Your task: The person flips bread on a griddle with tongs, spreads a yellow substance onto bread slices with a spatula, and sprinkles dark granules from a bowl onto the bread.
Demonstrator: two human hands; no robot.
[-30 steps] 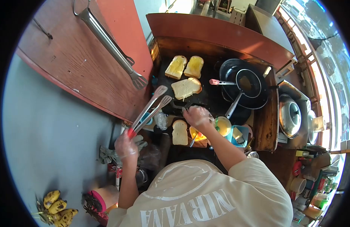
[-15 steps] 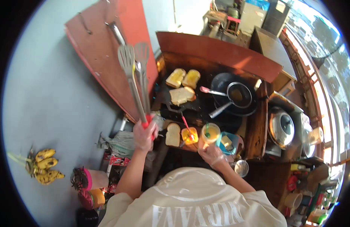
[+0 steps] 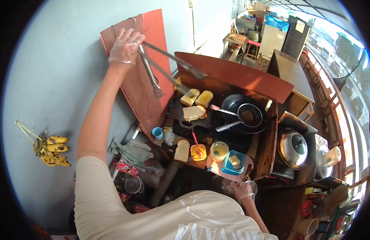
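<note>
Daylight strong from your right; windows [image 3: 341, 44] blown out. Griddle [image 3: 177, 120] shaded. Fisheye bends edges, black vignette corners. Your left hand [image 3: 126, 46], tongs [image 3: 175, 66] slightly blurred.

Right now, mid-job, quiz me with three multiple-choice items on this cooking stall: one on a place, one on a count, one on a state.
1. Where does the plain bread slice lie?
A. in the frying pan
B. beside the orange dish
C. on the pot lid

2. How many toast pieces are on the griddle?
A. one
B. three
C. five

3. How are the tongs in the left hand?
A. raised, arms spread apart
B. laid beside the bananas
C. clamped on a toast

Answers:
1 B, the slice sits right next to the dish, below the griddle.
2 B, two yellow pieces at the back and one paler piece in front.
3 A, the gloved hand grips one end up by the red board, and the two arms fork apart in the air with nothing between them.
</note>
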